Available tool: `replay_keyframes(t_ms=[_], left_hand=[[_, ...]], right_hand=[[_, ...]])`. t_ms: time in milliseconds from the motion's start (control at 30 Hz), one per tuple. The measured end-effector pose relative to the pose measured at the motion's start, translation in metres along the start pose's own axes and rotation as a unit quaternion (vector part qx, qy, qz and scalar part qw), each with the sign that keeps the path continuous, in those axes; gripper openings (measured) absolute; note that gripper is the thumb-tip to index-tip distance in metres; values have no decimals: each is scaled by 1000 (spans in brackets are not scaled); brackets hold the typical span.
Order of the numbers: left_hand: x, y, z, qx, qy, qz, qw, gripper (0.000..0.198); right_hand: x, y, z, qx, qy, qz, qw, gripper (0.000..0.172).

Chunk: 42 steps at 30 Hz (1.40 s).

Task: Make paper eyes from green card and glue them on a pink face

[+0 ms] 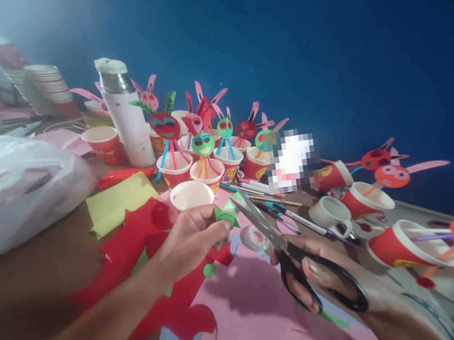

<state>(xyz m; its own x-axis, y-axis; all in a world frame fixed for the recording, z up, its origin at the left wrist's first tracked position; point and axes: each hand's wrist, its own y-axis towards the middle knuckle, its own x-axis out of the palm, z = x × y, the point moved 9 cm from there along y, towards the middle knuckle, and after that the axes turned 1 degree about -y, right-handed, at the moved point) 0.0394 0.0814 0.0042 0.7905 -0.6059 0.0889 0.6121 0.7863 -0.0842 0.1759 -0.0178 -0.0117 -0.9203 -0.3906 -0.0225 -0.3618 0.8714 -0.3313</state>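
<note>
Two bare hands hover above a pink paper sheet [252, 308]: the left hand [190, 241] pinches a small green paper scrap [224, 216], the right hand [332, 279] grips black-handled scissors [280, 241], blades parted beside it.

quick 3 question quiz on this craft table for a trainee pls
1. True or false: the right hand holds the scissors.
2. What does the left hand pinch? A) a cup B) green paper C) a pen
3. Fill in: the sheet under the scissors is ____.
Key: 1 true; 2 B; 3 pink.
</note>
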Motion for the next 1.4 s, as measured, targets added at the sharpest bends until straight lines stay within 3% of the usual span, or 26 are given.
replay_keyframes(t_ms=[200, 400, 733, 1400], left_hand=[[-2, 3, -10, -16, -76, -11, 997, 20], [-7, 5, -13, -22, -111, 14, 993, 20], [-15, 6, -15, -16, -117, 48, 992, 18], [15, -1, -31, -94, -75, -19, 993, 24]], right_hand=[[1, -4, -6, -26, -29, 12, 999, 53], [7, -6, -2, 30, -70, -7, 997, 60], [4, -6, 6, 56, -44, -4, 997, 63], [20, 15, -4, -19, -78, 57, 995, 49]])
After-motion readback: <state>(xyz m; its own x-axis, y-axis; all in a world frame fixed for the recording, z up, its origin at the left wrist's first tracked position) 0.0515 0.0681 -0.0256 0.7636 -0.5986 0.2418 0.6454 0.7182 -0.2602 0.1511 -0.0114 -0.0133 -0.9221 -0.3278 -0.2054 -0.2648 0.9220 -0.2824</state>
